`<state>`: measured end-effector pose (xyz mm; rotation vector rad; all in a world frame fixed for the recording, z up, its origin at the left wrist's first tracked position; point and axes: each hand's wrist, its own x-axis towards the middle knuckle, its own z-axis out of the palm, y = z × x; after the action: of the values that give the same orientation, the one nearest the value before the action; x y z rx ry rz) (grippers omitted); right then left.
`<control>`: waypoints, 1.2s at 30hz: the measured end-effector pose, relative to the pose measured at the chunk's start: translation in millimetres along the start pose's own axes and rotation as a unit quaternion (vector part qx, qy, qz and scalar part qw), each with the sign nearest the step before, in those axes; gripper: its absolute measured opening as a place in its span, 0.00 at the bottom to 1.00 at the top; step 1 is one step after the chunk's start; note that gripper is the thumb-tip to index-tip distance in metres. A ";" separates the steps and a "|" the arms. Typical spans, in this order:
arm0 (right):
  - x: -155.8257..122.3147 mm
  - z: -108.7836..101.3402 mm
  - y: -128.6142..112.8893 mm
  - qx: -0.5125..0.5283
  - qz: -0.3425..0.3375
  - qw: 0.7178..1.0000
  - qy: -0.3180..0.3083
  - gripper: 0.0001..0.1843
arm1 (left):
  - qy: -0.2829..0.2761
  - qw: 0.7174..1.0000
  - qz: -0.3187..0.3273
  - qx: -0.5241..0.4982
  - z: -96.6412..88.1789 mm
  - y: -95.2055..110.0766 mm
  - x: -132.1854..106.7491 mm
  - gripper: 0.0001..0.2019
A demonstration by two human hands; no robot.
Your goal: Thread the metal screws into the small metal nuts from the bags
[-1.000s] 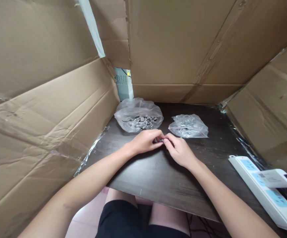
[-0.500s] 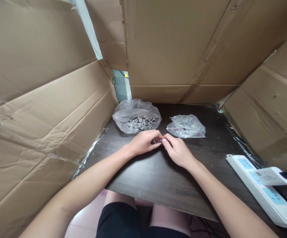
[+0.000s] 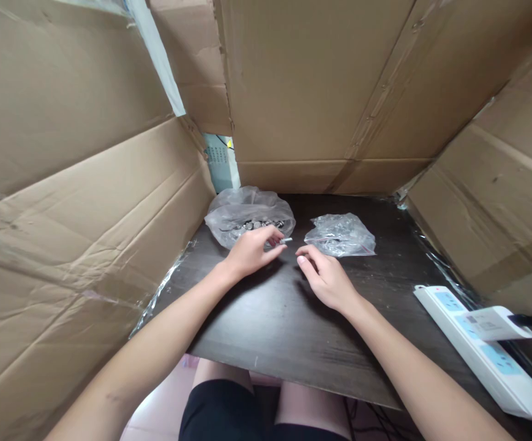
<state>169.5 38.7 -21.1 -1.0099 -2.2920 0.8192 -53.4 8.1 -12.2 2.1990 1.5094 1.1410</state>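
My left hand (image 3: pixel 254 252) is in front of the larger clear plastic bag (image 3: pixel 224 211), thumb and fingers closed on a small silvery rod-like piece (image 3: pixel 286 240). The piece's far end sticks out toward the right; its exact kind is too small to make out. Inside that bag lie several small round metal parts (image 3: pixel 260 225), partly hidden by my left hand. Just right of the piece, my right hand (image 3: pixel 324 277) hovers with its thumb and index finger slightly apart and nothing visible between them. Behind it sits a smaller zip bag (image 3: pixel 343 236) with shiny contents.
Cardboard walls (image 3: pixel 321 92) enclose the dark wooden table (image 3: pixel 266 324) at the back and both sides. Along the right side lies a white power strip (image 3: pixel 481 349) with a plugged-in white adapter (image 3: pixel 495 323). Below the front edge are my legs and some cables.
My hands were together on a small piece and have now separated. The left hand has moved left with the piece; the right hand's fingers have come off it. The camera view shifted slightly.
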 end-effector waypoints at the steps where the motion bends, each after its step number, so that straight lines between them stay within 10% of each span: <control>1: 0.2 -0.4 0.3 -0.003 -0.001 1.000 0.006 0.14 | 0.022 0.999 -0.021 0.018 -4.2 -3.2 1.5 0.07; 9: 0.3 -2.9 0.4 -0.008 -0.007 1.000 0.028 0.13 | 0.062 0.963 -0.168 0.200 -31.1 -17.6 7.6 0.08; 29: 1.9 -2.4 -0.3 -0.026 -0.007 0.999 0.030 0.12 | 0.001 0.942 -0.172 0.287 -26.7 -22.3 6.8 0.09; 36: 6.8 -17.1 14.6 -0.124 0.036 0.981 0.147 0.13 | 0.039 0.937 -0.182 0.297 -25.1 -25.7 6.5 0.10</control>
<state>183.3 57.4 -18.0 -1.2385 -2.1436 0.3838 -87.7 19.4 -7.4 2.0618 2.4234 0.7192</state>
